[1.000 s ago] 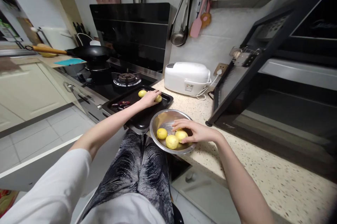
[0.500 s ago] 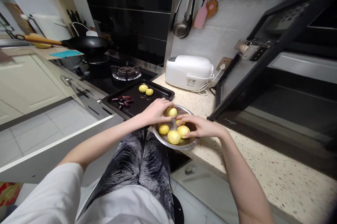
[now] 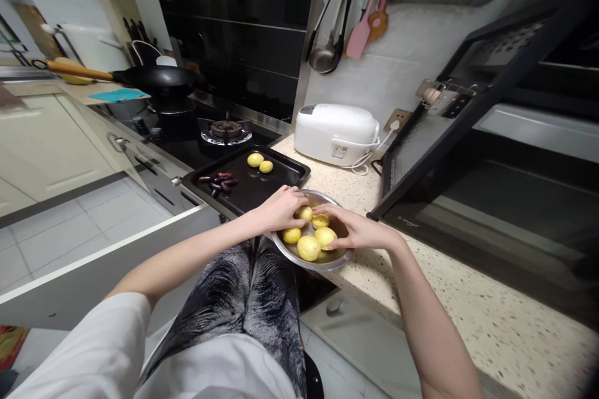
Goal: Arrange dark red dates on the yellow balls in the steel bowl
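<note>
A metal bowl [image 3: 344, 256] with several yellow round fruits [image 3: 309, 248] sits at the counter's front edge. Over its left rim, my left hand [image 3: 286, 208] has its fingers round a yellow fruit [image 3: 304, 214] at the back of the bowl. My right hand [image 3: 350, 227] reaches in from the right with fingers apart, its thumb touching another yellow fruit [image 3: 326, 238]; it does not grip it. Behind the bowl, a black tray [image 3: 248, 190] bears two yellow fruits [image 3: 255, 160] and several dark red oblong pieces [image 3: 219, 182].
A white appliance [image 3: 334, 133] stands behind the bowl on the speckled counter [image 3: 435, 280]. A gas burner [image 3: 226, 129] and a black wok [image 3: 159, 79] are at the back left. On the right stands a dark oven-like unit [image 3: 491, 199]. An open drawer [image 3: 116, 268] lies left of my legs.
My left hand has shifted slightly down, its thumb now showing beside the fruit. My right fingers have lifted off the fruit at the back right, which shows more fully.
</note>
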Demonstrator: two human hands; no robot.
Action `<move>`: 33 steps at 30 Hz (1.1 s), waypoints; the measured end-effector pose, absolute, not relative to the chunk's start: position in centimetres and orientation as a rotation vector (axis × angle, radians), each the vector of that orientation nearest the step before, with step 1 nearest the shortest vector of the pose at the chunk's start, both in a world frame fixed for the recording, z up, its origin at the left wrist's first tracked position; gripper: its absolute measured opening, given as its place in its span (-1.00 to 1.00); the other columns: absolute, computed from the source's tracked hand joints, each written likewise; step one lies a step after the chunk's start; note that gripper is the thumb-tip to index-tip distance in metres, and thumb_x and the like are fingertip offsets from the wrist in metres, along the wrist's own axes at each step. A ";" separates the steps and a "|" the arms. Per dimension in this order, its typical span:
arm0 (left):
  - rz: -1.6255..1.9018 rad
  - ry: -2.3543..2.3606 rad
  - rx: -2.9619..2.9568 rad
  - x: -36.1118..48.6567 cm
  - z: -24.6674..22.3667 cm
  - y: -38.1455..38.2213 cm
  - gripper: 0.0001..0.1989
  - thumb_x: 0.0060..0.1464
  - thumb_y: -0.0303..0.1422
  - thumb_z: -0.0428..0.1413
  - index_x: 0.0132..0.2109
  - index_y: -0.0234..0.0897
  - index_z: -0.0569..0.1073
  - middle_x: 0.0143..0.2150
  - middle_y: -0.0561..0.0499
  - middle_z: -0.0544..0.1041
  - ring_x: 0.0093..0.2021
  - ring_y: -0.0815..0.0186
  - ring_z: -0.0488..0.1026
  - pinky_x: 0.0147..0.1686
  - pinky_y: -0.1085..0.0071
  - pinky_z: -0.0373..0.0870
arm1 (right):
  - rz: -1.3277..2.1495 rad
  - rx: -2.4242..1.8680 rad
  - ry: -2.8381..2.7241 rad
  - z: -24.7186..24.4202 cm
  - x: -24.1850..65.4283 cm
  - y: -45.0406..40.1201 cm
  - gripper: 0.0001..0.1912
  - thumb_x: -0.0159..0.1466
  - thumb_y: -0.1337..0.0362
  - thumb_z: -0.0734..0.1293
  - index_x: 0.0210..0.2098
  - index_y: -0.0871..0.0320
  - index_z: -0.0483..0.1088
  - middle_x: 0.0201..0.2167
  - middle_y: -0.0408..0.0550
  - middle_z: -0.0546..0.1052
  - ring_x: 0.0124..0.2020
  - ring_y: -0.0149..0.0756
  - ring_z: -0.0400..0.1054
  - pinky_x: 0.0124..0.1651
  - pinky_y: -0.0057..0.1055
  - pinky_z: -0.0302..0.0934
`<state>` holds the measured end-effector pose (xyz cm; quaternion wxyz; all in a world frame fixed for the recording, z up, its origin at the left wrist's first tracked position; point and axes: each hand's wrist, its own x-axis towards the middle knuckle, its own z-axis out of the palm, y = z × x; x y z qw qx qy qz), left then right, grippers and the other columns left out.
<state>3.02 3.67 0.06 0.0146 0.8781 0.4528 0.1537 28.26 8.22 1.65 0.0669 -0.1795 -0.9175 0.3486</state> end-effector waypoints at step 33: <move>0.684 1.916 2.465 -7.3 -3.9 12.6 -0.42 0.05 -0.62 0.10 0.24 -0.31 0.35 0.27 -0.29 0.39 0.28 0.00 0.38 0.25 0.01 0.41 | 0.909 -0.527 -2.864 0.2 28.0 9.0 -0.03 0.24 -0.08 0.50 0.50 -0.05 0.07 0.57 0.06 -0.04 0.56 0.08 -0.17 0.54 0.09 -0.22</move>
